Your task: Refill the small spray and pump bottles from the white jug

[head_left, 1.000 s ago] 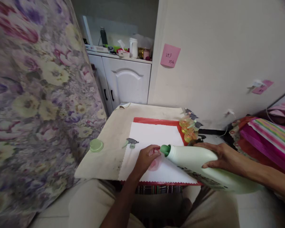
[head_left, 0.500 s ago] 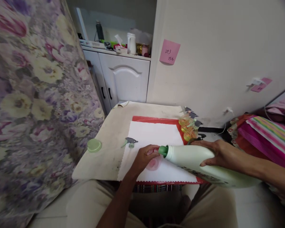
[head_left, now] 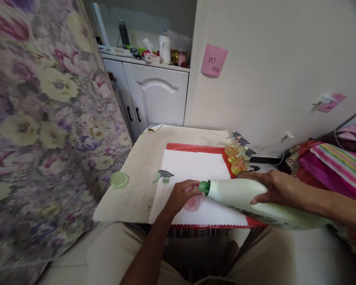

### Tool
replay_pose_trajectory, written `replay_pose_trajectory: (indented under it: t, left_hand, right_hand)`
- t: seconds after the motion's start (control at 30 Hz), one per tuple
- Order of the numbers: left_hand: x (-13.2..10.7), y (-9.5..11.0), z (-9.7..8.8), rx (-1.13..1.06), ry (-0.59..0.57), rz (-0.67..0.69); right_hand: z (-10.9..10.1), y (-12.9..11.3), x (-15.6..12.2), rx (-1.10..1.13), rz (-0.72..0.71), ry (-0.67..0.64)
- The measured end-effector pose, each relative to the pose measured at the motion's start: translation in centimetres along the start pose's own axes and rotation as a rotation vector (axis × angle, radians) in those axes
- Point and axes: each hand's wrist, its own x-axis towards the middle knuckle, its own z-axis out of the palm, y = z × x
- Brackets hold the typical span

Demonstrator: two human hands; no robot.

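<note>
My right hand [head_left: 274, 187] grips a big pale-green jug [head_left: 255, 202], tipped on its side with its green spout [head_left: 204, 187] pointing left. My left hand [head_left: 180, 194] is closed round a small clear pink bottle [head_left: 193, 202] standing on the white cloth [head_left: 195, 174], and the spout sits right at the bottle's mouth. A loose grey spray trigger head [head_left: 164, 176] lies on the cloth just left of my left hand. A round green cap [head_left: 119, 180] rests further left on the beige table cover [head_left: 142, 166].
Several small yellow spray bottles [head_left: 237, 156] stand at the table's back right, by the wall. A red sheet [head_left: 195, 147] lies under the cloth. A flowered curtain [head_left: 41, 118] hangs close on the left; striped pink bedding [head_left: 335, 166] lies on the right. A white cabinet [head_left: 157, 95] stands behind.
The jug has tilted slightly flatter, its base dropping less low. Both hands stay where they were, and the view has shifted a little.
</note>
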Motion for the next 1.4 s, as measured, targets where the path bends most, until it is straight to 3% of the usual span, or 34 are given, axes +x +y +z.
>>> replay_pose_trajectory:
  t: [0.1,0.27,1.4]
  left_hand:
    - [0.1,-0.2,-0.1,0.007,-0.015,0.008]
    - [0.3,-0.4,0.0,0.004,-0.019,0.010]
    - [0.1,0.4,0.0,0.053,-0.004,-0.009]
  right_hand:
    - [-0.7,-0.4,0.2,0.000,0.043,-0.075]
    - [-1.2,-0.7,0.3,-0.018,0.070,-0.095]
    - [-2.9,-1.9,0.9,-0.068,0.059,-0.140]
